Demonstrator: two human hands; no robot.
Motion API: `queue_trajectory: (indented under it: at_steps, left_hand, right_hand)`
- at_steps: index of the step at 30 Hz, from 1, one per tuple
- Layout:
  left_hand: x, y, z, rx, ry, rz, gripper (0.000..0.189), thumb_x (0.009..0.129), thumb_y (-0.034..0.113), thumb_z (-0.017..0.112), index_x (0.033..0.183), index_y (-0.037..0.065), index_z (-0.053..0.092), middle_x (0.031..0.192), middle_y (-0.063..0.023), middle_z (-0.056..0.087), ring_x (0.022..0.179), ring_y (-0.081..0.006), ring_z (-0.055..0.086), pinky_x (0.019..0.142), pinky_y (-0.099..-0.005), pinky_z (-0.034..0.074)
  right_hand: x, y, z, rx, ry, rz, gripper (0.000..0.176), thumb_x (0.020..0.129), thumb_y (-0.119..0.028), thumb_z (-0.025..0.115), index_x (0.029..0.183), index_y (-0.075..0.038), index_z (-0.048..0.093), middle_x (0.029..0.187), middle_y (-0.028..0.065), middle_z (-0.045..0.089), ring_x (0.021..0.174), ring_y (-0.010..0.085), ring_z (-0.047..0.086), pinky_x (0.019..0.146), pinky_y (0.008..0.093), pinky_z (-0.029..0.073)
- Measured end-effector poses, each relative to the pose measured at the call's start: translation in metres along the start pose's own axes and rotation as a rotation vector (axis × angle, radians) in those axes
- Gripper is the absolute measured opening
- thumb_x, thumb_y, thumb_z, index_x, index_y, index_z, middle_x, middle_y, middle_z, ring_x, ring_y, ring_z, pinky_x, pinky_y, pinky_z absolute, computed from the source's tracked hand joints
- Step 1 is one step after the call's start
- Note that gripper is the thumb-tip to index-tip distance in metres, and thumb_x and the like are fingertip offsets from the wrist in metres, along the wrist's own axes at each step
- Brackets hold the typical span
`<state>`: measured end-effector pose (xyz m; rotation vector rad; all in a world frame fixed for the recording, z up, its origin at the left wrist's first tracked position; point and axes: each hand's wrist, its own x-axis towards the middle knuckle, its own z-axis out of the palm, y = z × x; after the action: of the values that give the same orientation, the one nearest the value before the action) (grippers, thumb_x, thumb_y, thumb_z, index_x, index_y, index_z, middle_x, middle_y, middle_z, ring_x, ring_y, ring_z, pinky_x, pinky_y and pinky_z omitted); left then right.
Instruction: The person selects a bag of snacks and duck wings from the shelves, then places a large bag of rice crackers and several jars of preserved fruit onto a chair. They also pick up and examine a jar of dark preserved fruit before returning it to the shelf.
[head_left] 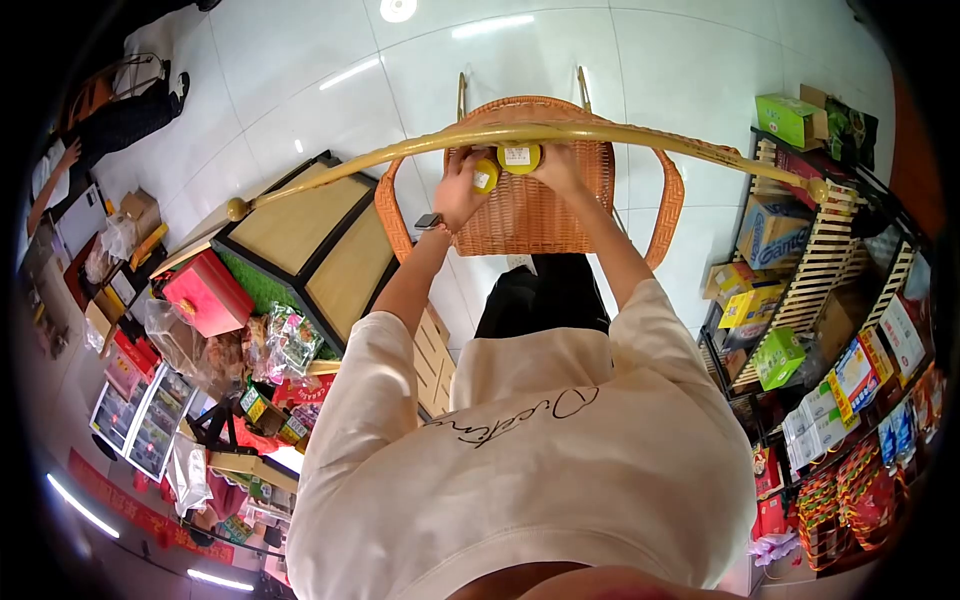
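Chair (pixel 530 225) directly ahead; L tub (pixel 486 178) & R tub (pixel 519 158) side by side over its seat, btwn L hand (pixel 458 197) & R hand (pixel 560 170), w/ rod (pixel 690 147) running L–R across chair's far part. To L: stand (pixel 300 225) w/ box (pixel 208 293) on top, bagged goods (pixel 290 340) beside box, another person (pixel 125 115) farther fwd. To R: rack (pixel 808 292) w/ carton (pixel 772 232) on it, more packs (pixel 860 370) nearer wearer.

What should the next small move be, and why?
The left hand holds the small container; the right hand touches the large container, both over the chair. I'd probably settle both there before letting go, as whether they rest on it is unclear.
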<state>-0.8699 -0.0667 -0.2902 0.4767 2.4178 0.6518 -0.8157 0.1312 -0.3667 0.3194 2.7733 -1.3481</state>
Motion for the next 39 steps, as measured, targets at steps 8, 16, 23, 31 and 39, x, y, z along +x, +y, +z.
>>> queue_trajectory:
  at_steps: [8, 16, 23, 31, 39]
  left_hand:
    - [0.008, 0.018, 0.013, 0.179, -0.013, 0.048, 0.066, 0.063, 0.014, 0.071, 0.123, 0.021, 0.043, 0.128, -0.0115, 0.040, 0.112, -0.0362, 0.046, 0.087, -0.0428, 0.046]
    - [-0.001, 0.018, 0.015, 0.195, -0.022, 0.046, 0.068, 0.063, 0.009, 0.070, 0.124, 0.021, 0.042, 0.129, -0.0124, 0.038, 0.113, -0.0357, 0.044, 0.086, -0.0424, 0.047]
    - [0.009, 0.037, 0.021, 0.195, 0.002, -0.107, 0.073, 0.064, 0.000, 0.066, 0.128, 0.021, 0.038, 0.135, -0.0198, 0.029, 0.117, -0.0424, 0.039, 0.085, -0.0444, 0.049]
    - [-0.007, 0.041, 0.017, 0.110, 0.095, -0.086, 0.075, 0.065, -0.002, 0.062, 0.132, 0.018, 0.034, 0.138, -0.0207, 0.024, 0.121, -0.0446, 0.031, 0.091, -0.0452, 0.044]
    - [-0.064, 0.013, 0.003, -0.136, 0.192, -0.279, 0.080, 0.065, 0.003, 0.064, 0.135, 0.014, 0.026, 0.137, -0.0247, 0.021, 0.116, -0.0435, 0.038, 0.095, -0.0428, 0.040]
  right_hand:
    - [-0.005, 0.004, -0.034, -0.022, -0.178, 0.011, 0.058, 0.064, -0.020, 0.074, 0.117, -0.009, 0.051, 0.111, 0.0142, 0.057, 0.104, 0.0284, 0.055, 0.084, 0.0378, 0.049]
    - [-0.006, 0.002, -0.037, -0.046, -0.144, -0.099, 0.066, 0.064, -0.019, 0.074, 0.123, -0.011, 0.045, 0.116, 0.0129, 0.055, 0.099, 0.0288, 0.058, 0.078, 0.0382, 0.051]
    - [0.000, -0.002, -0.044, -0.137, -0.268, 0.001, 0.082, 0.065, -0.035, 0.073, 0.135, -0.021, 0.031, 0.120, 0.0129, 0.054, 0.096, 0.0299, 0.059, 0.075, 0.0407, 0.052]
    - [0.000, -0.014, -0.053, -0.234, -0.420, 0.091, 0.103, 0.059, -0.043, 0.076, 0.140, -0.021, 0.017, 0.119, 0.0182, 0.053, 0.090, 0.0337, 0.061, 0.070, 0.0416, 0.052]
    - [-0.014, -0.008, -0.059, -0.265, -0.520, 0.446, 0.109, 0.057, -0.029, 0.080, 0.140, -0.010, 0.013, 0.124, 0.0245, 0.047, 0.109, 0.0361, 0.051, 0.090, 0.0405, 0.043]
